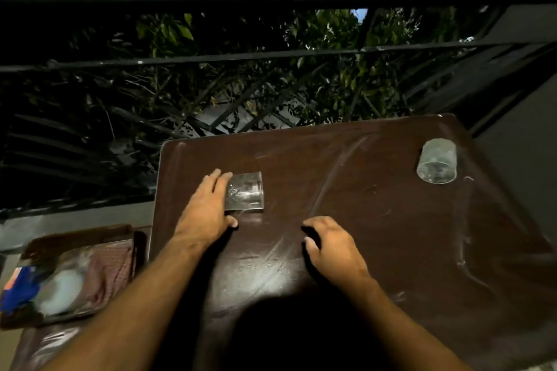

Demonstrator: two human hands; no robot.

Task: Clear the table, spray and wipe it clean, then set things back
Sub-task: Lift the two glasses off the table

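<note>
Head view: a glass [244, 191] near the table's [361, 220] left edge is gripped by the left hand [208, 208]; the right hand [331, 247], loosely curled, holds nothing. It should be lifted level, with a firm grip.

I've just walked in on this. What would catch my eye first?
Two bare arms reach over a dark brown table streaked with pale wipe marks. The left hand grips a clear glass near the table's left side, while the right hand hovers empty nearby. A second glass stands alone at the far right corner.
</note>
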